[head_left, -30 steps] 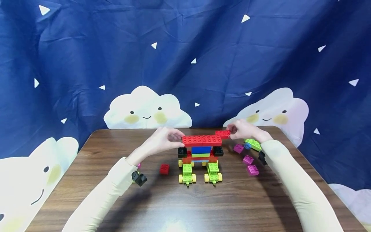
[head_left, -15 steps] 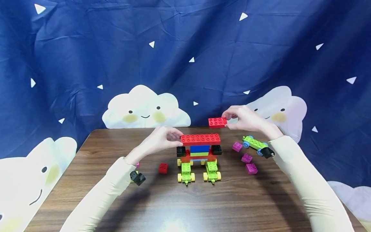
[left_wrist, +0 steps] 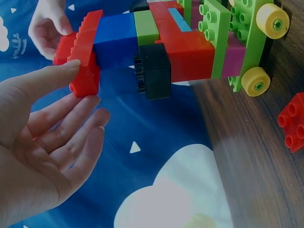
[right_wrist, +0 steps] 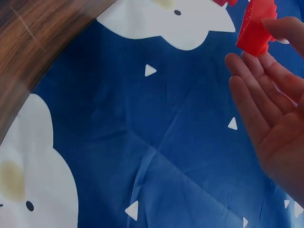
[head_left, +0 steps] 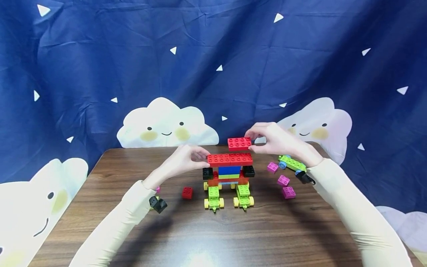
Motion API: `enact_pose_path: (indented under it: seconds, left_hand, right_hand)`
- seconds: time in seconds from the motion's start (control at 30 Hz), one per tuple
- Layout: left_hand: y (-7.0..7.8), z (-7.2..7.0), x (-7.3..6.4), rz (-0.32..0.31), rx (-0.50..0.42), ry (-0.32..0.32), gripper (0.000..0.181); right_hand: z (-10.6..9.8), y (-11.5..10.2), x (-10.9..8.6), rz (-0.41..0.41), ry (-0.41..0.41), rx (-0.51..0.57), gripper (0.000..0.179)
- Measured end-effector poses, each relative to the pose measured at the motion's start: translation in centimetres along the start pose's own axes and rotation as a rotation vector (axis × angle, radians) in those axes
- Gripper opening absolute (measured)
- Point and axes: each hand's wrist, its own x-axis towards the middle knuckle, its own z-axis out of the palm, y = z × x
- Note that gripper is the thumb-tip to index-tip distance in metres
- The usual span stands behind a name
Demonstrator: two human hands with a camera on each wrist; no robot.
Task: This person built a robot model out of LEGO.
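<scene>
A toy brick build stands upright on the table, on two lime wheeled bases (head_left: 214, 198) with yellow wheels. Its top is a row of red bricks (head_left: 229, 160), above a blue brick (head_left: 229, 170) flanked by black bricks (head_left: 208, 173). My left hand (head_left: 181, 162) pinches the left end of the top row between thumb and fingers, also plain in the left wrist view. Just above and behind that row, my right hand (head_left: 275, 140) pinches the right end of a loose red brick (head_left: 239, 143). In the right wrist view its thumb presses the red brick (right_wrist: 255, 29) against the fingertips.
On the table (head_left: 140, 237), a small red brick (head_left: 187, 193) lies left of the build. Several magenta bricks (head_left: 283, 181) and a lime wheeled base with blue wheels (head_left: 292, 163) lie to the right. Beyond the far edge hangs a blue cloth (head_left: 200, 37).
My right hand has lifted the loose red brick up from the row's right end, then carried it left over the row. My left hand stays at the row's left end.
</scene>
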Motion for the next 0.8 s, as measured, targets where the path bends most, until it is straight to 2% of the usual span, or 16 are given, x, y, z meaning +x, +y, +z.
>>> enact_pose_path:
  seconds: [0.27, 0.5, 0.8]
  left_hand:
    - [0.1, 0.1, 0.0, 0.001, 0.007, 0.008, 0.033]
    - [0.1, 0.1, -0.1, -0.001, -0.005, 0.007, 0.033]
    - [-0.1, 0.1, -0.1, -0.001, 0.001, 0.010, 0.033]
  right_hand:
    - [0.8, -1.0, 0.0, -0.016, -0.027, 0.086, 0.023]
    - [1.6, -1.7, 0.2, -0.027, -0.028, 0.102, 0.022]
    - [2.1, -2.0, 0.4, -0.018, -0.069, 0.101, 0.023]
